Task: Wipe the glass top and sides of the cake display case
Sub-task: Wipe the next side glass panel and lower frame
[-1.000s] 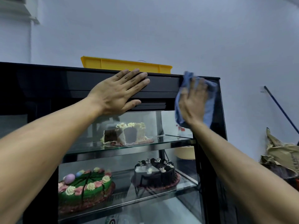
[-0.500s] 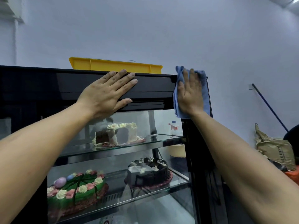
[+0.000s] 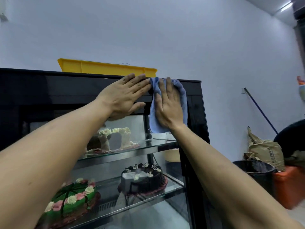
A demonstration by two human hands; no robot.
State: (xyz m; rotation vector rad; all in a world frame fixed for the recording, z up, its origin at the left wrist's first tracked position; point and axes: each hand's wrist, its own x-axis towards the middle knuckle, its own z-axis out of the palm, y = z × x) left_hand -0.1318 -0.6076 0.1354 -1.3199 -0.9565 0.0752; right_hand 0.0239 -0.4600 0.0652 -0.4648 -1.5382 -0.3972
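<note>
Pale blue-grey wall (image 3: 214,38) backs your work, and against it stands the cake display case (image 3: 196,100), black-framed and as tall as your reach. Your right hand (image 3: 170,108) lies flat, fingers straight, pressing the blue cloth (image 3: 183,100) against the upper right front of the case, fingertips at the top edge. Your left hand (image 3: 125,98) is flat too, holding nothing, braced on the black header just beside the cloth, fingertips touching its left fold. A yellow tray (image 3: 105,67) sits on the top above your left hand. The turning point is this: the top surface lies just above and behind your right fingertips, and the right side panel runs downward just right of the cloth, its long axis vertical. Your right hand is nearer both, so it should likely carry the cloth. Below, 3 cakes rest on 2 glass shelves: a white-frosted cake (image 3: 113,138), a chocolate cake (image 3: 143,177) and a green cake (image 3: 72,199). Well off to your right stand a black bin (image 3: 257,171) and a paper sack (image 3: 265,151).
</note>
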